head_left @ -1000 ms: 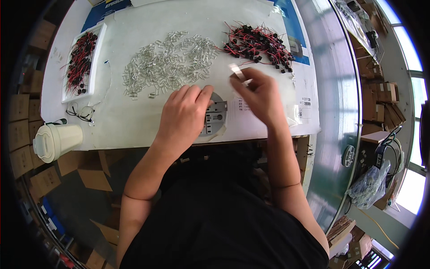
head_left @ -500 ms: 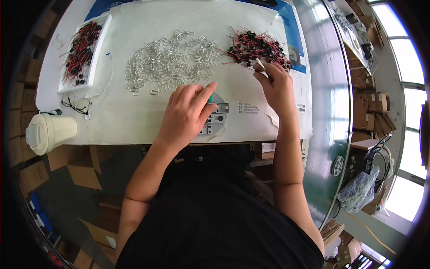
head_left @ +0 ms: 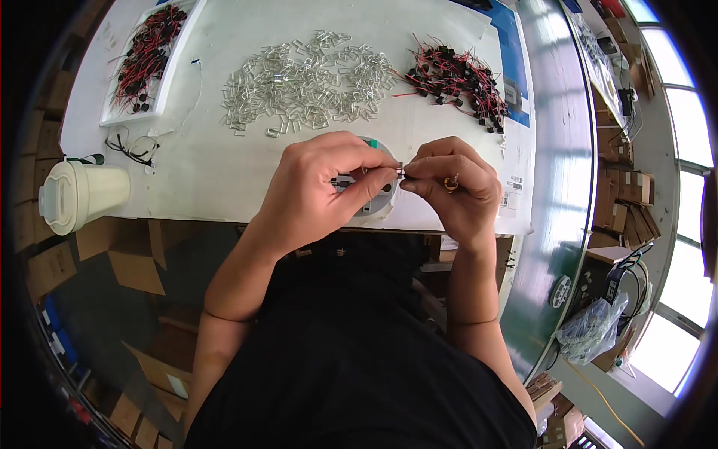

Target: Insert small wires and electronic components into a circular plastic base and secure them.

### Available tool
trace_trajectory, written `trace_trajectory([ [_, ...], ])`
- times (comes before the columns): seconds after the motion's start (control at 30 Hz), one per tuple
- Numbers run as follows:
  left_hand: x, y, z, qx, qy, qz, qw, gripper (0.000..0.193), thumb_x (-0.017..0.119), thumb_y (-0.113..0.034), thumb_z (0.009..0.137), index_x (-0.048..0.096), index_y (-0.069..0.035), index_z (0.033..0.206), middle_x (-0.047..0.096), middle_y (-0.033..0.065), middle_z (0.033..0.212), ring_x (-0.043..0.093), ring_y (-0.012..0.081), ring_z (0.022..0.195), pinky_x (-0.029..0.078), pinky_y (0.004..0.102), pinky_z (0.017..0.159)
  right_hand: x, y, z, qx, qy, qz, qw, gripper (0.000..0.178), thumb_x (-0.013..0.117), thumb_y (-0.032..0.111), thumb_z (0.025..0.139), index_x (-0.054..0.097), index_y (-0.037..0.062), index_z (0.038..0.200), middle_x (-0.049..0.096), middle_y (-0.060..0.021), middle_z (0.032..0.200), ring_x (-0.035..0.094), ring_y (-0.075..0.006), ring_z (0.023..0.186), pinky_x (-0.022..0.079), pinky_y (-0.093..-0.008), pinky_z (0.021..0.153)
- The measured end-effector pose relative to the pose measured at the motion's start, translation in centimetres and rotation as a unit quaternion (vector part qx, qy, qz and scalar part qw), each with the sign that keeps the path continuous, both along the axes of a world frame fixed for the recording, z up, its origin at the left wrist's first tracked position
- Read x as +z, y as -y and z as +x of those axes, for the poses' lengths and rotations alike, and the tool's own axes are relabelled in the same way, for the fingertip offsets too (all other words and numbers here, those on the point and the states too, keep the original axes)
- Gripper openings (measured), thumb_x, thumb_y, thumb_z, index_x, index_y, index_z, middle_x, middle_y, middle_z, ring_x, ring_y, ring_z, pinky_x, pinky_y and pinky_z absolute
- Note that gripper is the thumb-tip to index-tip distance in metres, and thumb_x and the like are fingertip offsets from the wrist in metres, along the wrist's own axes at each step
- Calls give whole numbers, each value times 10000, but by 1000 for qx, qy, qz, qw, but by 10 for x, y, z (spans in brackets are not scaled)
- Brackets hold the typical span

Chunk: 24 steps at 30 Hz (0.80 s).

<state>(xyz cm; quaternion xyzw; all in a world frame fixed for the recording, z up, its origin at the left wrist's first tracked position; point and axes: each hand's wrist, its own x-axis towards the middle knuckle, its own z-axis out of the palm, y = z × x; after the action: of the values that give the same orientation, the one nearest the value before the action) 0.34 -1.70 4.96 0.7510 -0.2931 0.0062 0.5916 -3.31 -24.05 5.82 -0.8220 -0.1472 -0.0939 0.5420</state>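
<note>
My left hand (head_left: 314,176) and my right hand (head_left: 460,183) meet over the near part of the table, fingertips pinched almost together. Between them is a tiny dark and metallic piece (head_left: 401,172), too small to name. A small gold-coloured thing (head_left: 451,182) shows at my right fingers; whether it is a ring or part of a tool is unclear. Beneath the hands lies a round grey fixture (head_left: 384,203), mostly covered, with a green part (head_left: 372,143) at its far edge. Beyond are a pile of small U-shaped clear or silvery pieces (head_left: 299,86) and a heap of black components with red and black wires (head_left: 456,82).
A white tray (head_left: 166,82) of similar wired components stands at the far left. Nearer are eyeglasses (head_left: 133,148) and a cream lidded container (head_left: 84,191) by the table edge. Cardboard boxes (head_left: 134,262) lie below left. A glossy panel (head_left: 557,150) borders the right.
My right hand has come from the wired heap to meet my left hand over the fixture. My left hand has shifted slightly right. The view has shifted a little.
</note>
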Motion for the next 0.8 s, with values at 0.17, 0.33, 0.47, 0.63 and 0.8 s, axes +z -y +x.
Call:
trace_trajectory([
  [0.17, 1, -1, -6, -59, -278, -97, 954, 110, 779, -98, 983, 778, 6, 1020, 738, 71, 836, 696, 99, 783, 548, 253, 679, -11, -7, -3, 24, -4, 88, 996, 213, 857, -51, 830, 782, 25, 1014, 726, -73, 1002, 664, -124, 821, 526, -272, 691],
  [0.33, -4, -3, -8, -65, -234, -90, 966, 141, 782, -109, 991, 765, 29, 1018, 727, 47, 864, 688, 74, 800, 546, 251, 683, -22, -9, -6, 52, -46, 194, 978, 229, 823, -72, 865, 766, 16, 1069, 714, -105, 1062, 687, -140, 907, 560, -282, 783],
  [0.47, -7, 2, -16, -29, -128, -100, 986, 100, 772, -60, 983, 755, 30, 1022, 706, 37, 880, 648, 110, 752, 500, 251, 674, -24, -13, -10, 35, -75, 217, 973, 245, 816, -70, 870, 750, 4, 1094, 704, -101, 1099, 684, -144, 939, 555, -291, 788],
  [0.63, -15, -4, -21, 31, 21, 65, 997, 79, 796, -32, 909, 760, 1, 971, 656, 63, 875, 637, 203, 813, 517, 307, 735, -10, -9, -18, -15, -115, 33, 993, 197, 825, -47, 859, 751, -2, 1036, 668, -71, 1154, 656, -133, 983, 531, -280, 803],
  [0.8, -30, -4, -17, 48, 39, 144, 988, 91, 804, -57, 832, 727, -30, 873, 640, 82, 1025, 601, 308, 1025, 501, 422, 903, -20, -7, -26, -48, -111, -96, 988, 241, 828, -42, 819, 763, 28, 1040, 682, -53, 1124, 654, -139, 909, 534, -297, 751],
])
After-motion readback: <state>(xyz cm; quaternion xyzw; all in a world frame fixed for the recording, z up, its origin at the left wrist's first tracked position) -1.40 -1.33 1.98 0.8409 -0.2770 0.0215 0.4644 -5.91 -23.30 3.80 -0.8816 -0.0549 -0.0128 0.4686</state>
